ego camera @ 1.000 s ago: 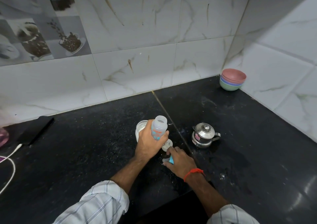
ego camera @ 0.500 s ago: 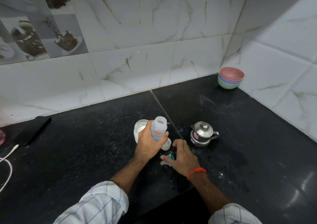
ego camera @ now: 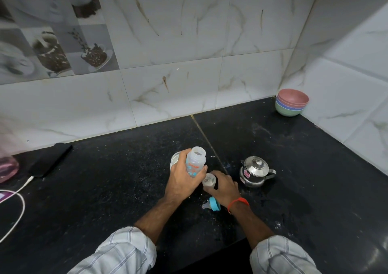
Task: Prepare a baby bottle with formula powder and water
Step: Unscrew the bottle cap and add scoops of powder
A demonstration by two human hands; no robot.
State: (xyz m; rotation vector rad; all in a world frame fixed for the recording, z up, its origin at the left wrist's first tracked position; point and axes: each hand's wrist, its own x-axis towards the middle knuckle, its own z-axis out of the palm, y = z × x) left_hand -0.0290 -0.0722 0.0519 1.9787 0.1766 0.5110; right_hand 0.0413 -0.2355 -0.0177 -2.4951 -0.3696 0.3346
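The left hand (ego camera: 184,181) has its fingers wrapped round the baby bottle (ego camera: 194,162), holding it tilted just above the counter (ego camera: 105,189) with the open mouth pointing up and away toward the wall. No nipple on it: the blue-ringed nipple (ego camera: 212,204) lies on its side on the counter, near the right wrist. The right hand (ego camera: 223,186) curls round a small clear cap (ego camera: 209,181), just right of the bottle's base; whether it is lifting it or merely steadying it cannot be told.

Behind the left hand, partly hidden, stands a white container (ego camera: 175,160), likely the powder. To the right sits the small steel kettle (ego camera: 255,171), lid on, probably the water.

The bottle looks empty, so the filling seems not yet begun. To do this step well, he would want the bottle brought upright, or set down flat, before anything goes in; tilted like this, powder would cling to the neck. The cap is best parked well clear of the wet patch near the kettle. White specks already dot the counter, so a steady, level pour matters. Keep the nipple's tip off the spilled grains, too.
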